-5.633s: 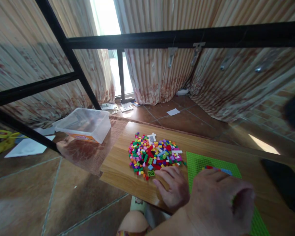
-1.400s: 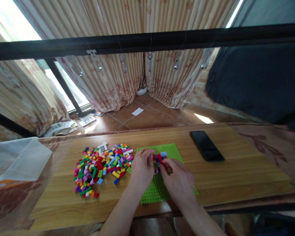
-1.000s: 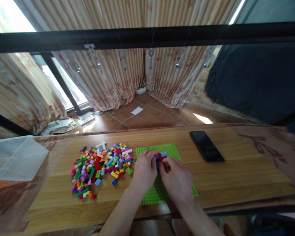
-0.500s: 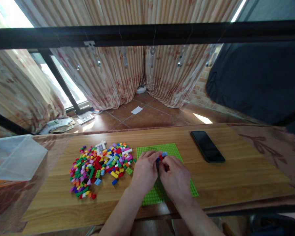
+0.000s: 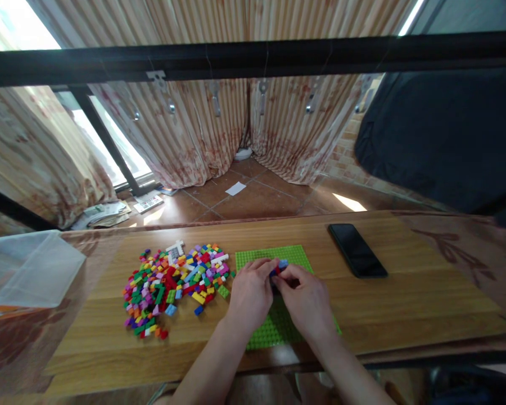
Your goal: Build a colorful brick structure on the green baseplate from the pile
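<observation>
Over the green baseplate, my two hands meet around a small cluster of toy bricks, light blue on top with red and dark blue below. My left hand is closed, its thumb and index finger pressed to the cluster's left side. From the right, my right hand pinches the cluster with curled fingers. My fingers hide most of the bricks, and I cannot tell whether they touch the baseplate. Left of the baseplate lies a loose pile of multicoloured toy bricks.
A black phone lies on the wooden board to the right. At the far left stands a translucent plastic container. A dark horizontal bar crosses the view beyond the board, in front of striped curtains.
My right hand has shifted slightly, its fingers changing their pinch on the brick cluster. My left hand keeps its hold. The whole view has moved a little.
</observation>
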`<action>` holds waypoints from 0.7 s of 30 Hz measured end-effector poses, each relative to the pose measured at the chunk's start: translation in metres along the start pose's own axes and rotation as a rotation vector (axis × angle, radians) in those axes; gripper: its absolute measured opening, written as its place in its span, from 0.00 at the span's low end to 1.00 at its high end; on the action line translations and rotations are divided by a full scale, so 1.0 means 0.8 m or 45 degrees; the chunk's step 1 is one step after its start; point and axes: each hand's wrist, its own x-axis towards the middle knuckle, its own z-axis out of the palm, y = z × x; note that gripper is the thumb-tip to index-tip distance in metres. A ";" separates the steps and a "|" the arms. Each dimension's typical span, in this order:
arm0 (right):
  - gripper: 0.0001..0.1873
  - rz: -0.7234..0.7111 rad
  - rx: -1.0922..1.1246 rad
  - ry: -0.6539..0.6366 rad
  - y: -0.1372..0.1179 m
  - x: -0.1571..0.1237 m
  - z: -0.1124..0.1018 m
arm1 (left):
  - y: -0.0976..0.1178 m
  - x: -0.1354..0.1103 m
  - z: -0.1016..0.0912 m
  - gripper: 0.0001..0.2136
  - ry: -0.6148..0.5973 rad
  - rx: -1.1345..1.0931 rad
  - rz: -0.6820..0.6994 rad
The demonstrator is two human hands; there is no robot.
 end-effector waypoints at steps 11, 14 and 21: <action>0.11 0.143 0.278 -0.068 0.003 0.003 -0.012 | -0.001 0.001 0.002 0.19 0.035 -0.147 -0.038; 0.16 0.229 0.343 0.113 0.006 0.004 -0.019 | -0.001 -0.001 0.002 0.20 0.064 -0.174 -0.027; 0.17 0.147 0.457 0.529 -0.007 0.004 -0.021 | -0.007 0.001 -0.031 0.19 0.355 -0.310 -0.076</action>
